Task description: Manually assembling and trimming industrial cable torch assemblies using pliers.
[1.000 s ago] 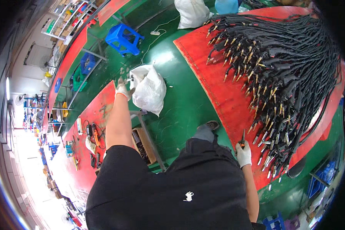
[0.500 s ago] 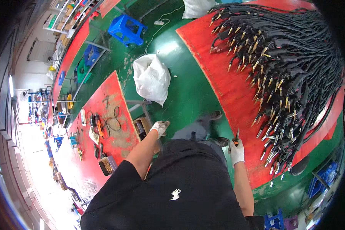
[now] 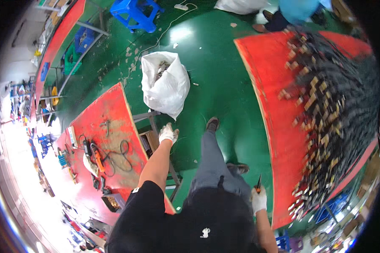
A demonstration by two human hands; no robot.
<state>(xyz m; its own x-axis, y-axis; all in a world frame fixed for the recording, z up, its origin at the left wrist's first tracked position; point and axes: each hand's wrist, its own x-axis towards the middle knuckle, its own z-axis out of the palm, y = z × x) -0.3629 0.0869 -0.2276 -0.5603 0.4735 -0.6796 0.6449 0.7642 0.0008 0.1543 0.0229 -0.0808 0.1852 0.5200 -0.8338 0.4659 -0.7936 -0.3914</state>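
Observation:
My left hand (image 3: pixel 168 133), in a white glove, hangs beside the left red table (image 3: pixel 126 122), just short of the white sack (image 3: pixel 166 95). Its fingers are loosely apart with nothing seen in them. Gloved too, my right hand (image 3: pixel 259 200) is closed around a hand tool (image 3: pixel 259 185) with an orange-and-black grip and a narrow dark pointed tip. Its exact kind cannot be made out. It is close to the edge of the right red table (image 3: pixel 276 139). Black cables (image 3: pixel 337 109) with brass-coloured and silvery ends lie heaped there, blurred. Small greyish pieces show in the sack's mouth.
On the left table lie an orange-and-black corded tool (image 3: pixel 98 158) and a small box (image 3: pixel 112 202). A blue stool (image 3: pixel 135 13) stands ahead on the green floor (image 3: pixel 215 80). A power strip (image 3: pixel 181 7) with its cord lies there. Another person (image 3: pixel 297 10) is at the far right.
I have stepped and turned, so the tables have shifted in view. My left hand is closer to the sack, whose contents now show. Another person has come into view. My right hand keeps the tool.

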